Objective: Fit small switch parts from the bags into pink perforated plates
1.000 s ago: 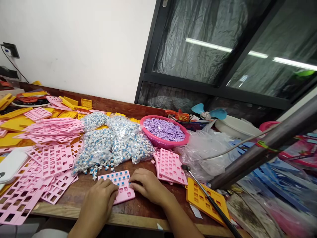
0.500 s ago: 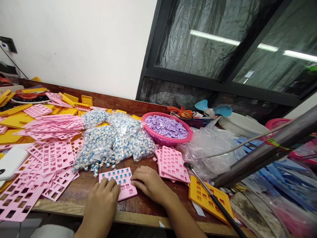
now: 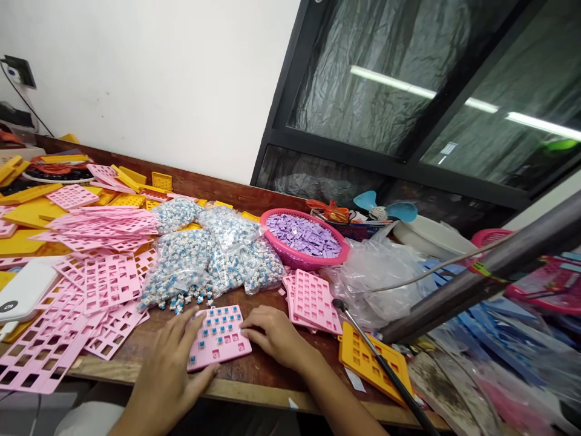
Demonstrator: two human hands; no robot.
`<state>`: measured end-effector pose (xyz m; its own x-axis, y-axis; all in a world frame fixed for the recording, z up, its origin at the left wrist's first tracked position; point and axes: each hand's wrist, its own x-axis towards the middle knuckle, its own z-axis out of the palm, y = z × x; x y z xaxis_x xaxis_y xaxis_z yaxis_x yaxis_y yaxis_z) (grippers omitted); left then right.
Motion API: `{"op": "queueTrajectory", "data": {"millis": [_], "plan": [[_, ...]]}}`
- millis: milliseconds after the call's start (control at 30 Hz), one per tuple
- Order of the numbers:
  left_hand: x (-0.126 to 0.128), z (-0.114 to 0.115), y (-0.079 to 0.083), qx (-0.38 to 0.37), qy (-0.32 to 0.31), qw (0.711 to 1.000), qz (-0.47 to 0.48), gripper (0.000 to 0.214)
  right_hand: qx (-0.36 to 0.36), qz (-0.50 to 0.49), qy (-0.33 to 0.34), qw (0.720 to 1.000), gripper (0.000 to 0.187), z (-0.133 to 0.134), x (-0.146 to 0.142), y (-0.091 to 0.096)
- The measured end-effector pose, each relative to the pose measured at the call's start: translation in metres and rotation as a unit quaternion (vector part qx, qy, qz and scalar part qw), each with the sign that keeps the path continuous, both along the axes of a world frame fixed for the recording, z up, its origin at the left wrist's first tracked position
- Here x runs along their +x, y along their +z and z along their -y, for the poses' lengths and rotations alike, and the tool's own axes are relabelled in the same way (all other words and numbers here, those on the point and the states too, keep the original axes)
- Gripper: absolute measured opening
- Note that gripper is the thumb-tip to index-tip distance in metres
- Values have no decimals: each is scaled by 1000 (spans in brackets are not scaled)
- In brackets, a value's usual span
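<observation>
A pink keypad plate [image 3: 231, 349] lies on the table near its front edge, several blue-topped key switches [image 3: 221, 330] set in its square openings. Some openings, mostly at the lower right, hold no switch. My left hand [image 3: 175, 354] is at the plate's left side, fingers stretched and thumb spread apart, with nothing visible in it. On the right edge, my right hand [image 3: 270, 333] holds the plate with bent fingers; the exact fingertip contact is partly hidden. Just behind the plate, loose switches [image 3: 186, 300] spill from clear bags of blue-and-white switches [image 3: 181, 260].
Pink plates [image 3: 109, 281] and a white power bank [image 3: 28, 289] lie left. A pink basket [image 3: 299, 261] of purple keycaps stands behind. Further pink plates [image 3: 315, 300], a yellow plate [image 3: 381, 363], a black rod [image 3: 376, 354] and plastic bags [image 3: 381, 272] lie right.
My left hand has drawn back to the left from the plate's lower part and opened, uncovering its left-hand switches. My right hand stays at the right edge. The view has shifted slightly.
</observation>
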<state>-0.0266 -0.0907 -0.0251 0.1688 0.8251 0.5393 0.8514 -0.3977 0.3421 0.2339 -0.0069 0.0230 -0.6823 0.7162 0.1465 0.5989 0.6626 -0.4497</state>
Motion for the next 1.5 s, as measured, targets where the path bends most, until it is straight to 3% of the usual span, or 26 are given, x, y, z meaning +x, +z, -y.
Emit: {"op": "queueTrajectory", "data": {"millis": [100, 200, 300, 433, 533, 667, 733, 800, 867, 1033, 1100, 1167, 1233, 1333, 1433, 1500], "plan": [[-15, -11, 5, -59, -28, 998, -2, 93, -62, -42, -10, 997, 19, -10, -1, 12], [-16, -18, 9, -108, -47, 993, 13, 95, -113, -54, -21, 992, 26, -30, -1, 23], [-8, -21, 12, -101, -41, 994, 19, 93, -207, -98, -34, 973, 38, -49, 0, 21], [1, -25, 19, 33, -44, 998, -30, 81, -266, -222, -81, 935, 56, -58, -1, 2], [3, -33, 28, 152, -62, 981, -103, 64, -370, -273, -53, 886, 69, -52, -4, -7], [4, -49, 40, 249, -124, 941, -193, 55, -528, -307, 10, 792, 81, -41, -3, 1], [5, -54, 42, 277, -150, 928, -200, 56, -550, -301, 51, 777, 78, -37, -1, 10], [7, -57, 40, 281, -154, 928, -190, 58, -536, -285, 85, 790, 73, -34, 0, 18], [8, -56, 37, 266, -131, 941, -165, 63, -494, -271, 101, 820, 70, -33, 2, 23], [-6, -49, 32, 161, -38, 986, -22, 86, -317, -276, 37, 907, 66, -36, 11, 27], [-16, -47, 31, 117, -24, 993, 7, 84, -250, -253, 10, 934, 64, -38, 16, 27], [-27, -46, 28, 85, -21, 996, 8, 68, -253, -242, 12, 937, 62, -39, 18, 27], [-35, -46, 22, 51, -15, 999, -11, 49, -329, -254, 25, 909, 59, -40, 19, 27], [-42, -49, 11, -28, 2, 998, -48, 26, -489, -272, 37, 828, 54, -42, 19, 23], [-44, -53, 5, -82, -6, 996, -42, 26, -603, -268, 31, 751, 57, -47, 22, 14], [-44, -56, 5, -103, -19, 994, -10, 30, -627, -271, -2, 731, 60, -53, 26, 7]]}}
